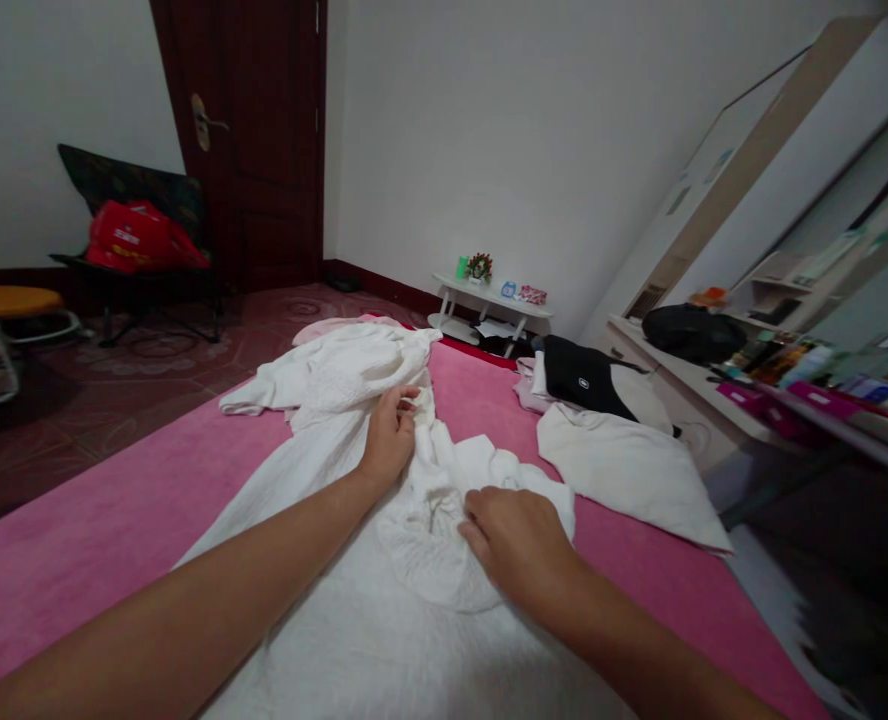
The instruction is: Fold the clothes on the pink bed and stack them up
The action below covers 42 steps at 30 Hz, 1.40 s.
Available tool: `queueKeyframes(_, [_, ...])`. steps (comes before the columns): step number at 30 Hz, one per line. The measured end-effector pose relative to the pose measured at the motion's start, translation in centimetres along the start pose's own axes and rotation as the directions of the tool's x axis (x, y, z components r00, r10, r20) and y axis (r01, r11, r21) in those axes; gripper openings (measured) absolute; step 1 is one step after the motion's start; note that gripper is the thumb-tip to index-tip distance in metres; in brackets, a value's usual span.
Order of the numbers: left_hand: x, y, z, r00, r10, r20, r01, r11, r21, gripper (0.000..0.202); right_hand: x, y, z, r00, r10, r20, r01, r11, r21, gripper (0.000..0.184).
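Observation:
A long white dress (324,610) with gathered, ruffled parts lies spread over the pink bed cover (114,520). One white sleeve (264,390) stretches out toward the left edge of the bed. My left hand (390,437) has its fingers curled at the dress's upper middle, closed on the fabric along an edge there. Lower and to the right, my right hand (517,532) pinches the ruffled, bunched cloth between thumb and fingers. Its fingertips are partly hidden by the hand itself.
Folded clothes, a black one (586,378) and a cream one (628,465), lie on the bed's right side. A dressing table (684,385) with bottles stands beyond. A small white table (451,283) is at the far end; a chair with a red bag (140,238) stands left.

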<state>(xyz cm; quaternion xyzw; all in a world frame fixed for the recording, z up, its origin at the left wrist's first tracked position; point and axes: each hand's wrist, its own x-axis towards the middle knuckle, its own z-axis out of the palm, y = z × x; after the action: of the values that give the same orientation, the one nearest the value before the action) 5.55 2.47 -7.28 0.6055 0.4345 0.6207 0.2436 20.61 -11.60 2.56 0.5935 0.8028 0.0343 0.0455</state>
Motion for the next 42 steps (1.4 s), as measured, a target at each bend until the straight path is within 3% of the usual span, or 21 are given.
queueKeyframes(3, [-0.1,0.1,0.0,1.000,0.002,0.001,-0.002,1.000,0.000,0.039,-0.2,4.8,-1.8,0.996,0.027,-0.081,-0.016,0.990,0.141,0.020])
queueKeyframes(6, [-0.1,0.4,0.0,1.000,0.011,0.000,-0.011,1.000,0.003,0.038,-0.7,13.4,-2.9,0.965,0.185,-0.188,-0.119,0.942,0.315,0.029])
queueKeyframes(7, [-0.1,0.5,0.0,1.000,0.017,0.009,-0.018,1.000,0.003,0.038,-1.0,16.5,-3.0,0.924,0.308,-0.228,-0.234,0.925,0.301,0.032])
queueKeyframes(9, [-0.2,0.7,0.0,0.999,0.036,0.035,-0.037,0.999,0.010,0.039,-1.6,21.7,-2.6,0.760,0.553,-0.342,-0.493,0.833,0.250,0.030])
queueKeyframes(11, [-0.1,0.9,0.0,0.996,0.055,0.064,-0.057,0.998,0.025,0.040,-1.9,24.4,-1.9,0.696,0.576,-0.429,-0.538,0.814,0.219,0.034])
queueKeyframes(13, [-0.1,1.0,0.1,0.995,0.066,0.080,-0.069,0.997,0.038,0.042,-1.6,24.2,-1.0,0.682,0.487,-0.545,-0.444,0.868,0.220,0.034])
queueKeyframes(16, [-0.2,1.1,0.1,0.994,0.066,0.090,-0.072,0.996,0.055,0.043,0.6,20.6,0.4,0.704,0.229,-0.672,-0.129,0.972,0.195,0.024])
queueKeyframes(18, [-0.3,1.1,0.1,0.993,0.059,0.106,-0.068,0.995,0.079,0.043,2.7,18.1,1.2,0.736,0.115,-0.667,0.015,0.983,0.185,0.020])
queueKeyframes(20, [-0.4,1.0,0.1,0.990,0.046,0.132,-0.061,0.992,0.115,0.042,5.1,16.7,2.2,0.763,0.082,-0.641,0.068,0.976,0.206,0.020])
queueKeyframes(23, [-0.3,0.6,0.1,0.983,0.048,0.177,-0.076,0.986,0.150,0.042,8.6,16.4,4.1,0.796,0.144,-0.588,0.047,0.953,0.298,0.024])
queueKeyframes(28, [-0.2,0.3,0.2,0.968,0.094,0.232,-0.135,0.977,0.167,0.039,13.2,15.5,8.1,0.821,0.394,-0.413,-0.133,0.835,0.534,0.030])
queueKeyframes(35, [-0.5,0.9,-0.1,0.952,0.140,0.273,-0.207,0.949,0.237,0.036,14.3,13.2,12.5,0.878,0.239,-0.415,-0.040,0.900,0.433,0.037])
queueKeyframes(37, [-0.1,1.6,-0.7,0.934,0.204,0.293,-0.300,0.894,0.333,0.035,14.3,13.4,13.0,0.882,0.230,-0.411,-0.048,0.912,0.407,0.038])
queueKeyframes(39, [0.8,2.5,-1.5,0.916,0.263,0.304,-0.387,0.781,0.491,0.036,14.3,13.8,13.3,0.881,0.231,-0.412,-0.047,0.911,0.410,0.038])
queueKeyframes(42, [3.2,3.2,-3.4,0.917,0.290,0.275,-0.397,0.580,0.711,0.046,14.3,14.0,13.4,0.870,0.233,-0.435,-0.034,0.908,0.417,0.037])
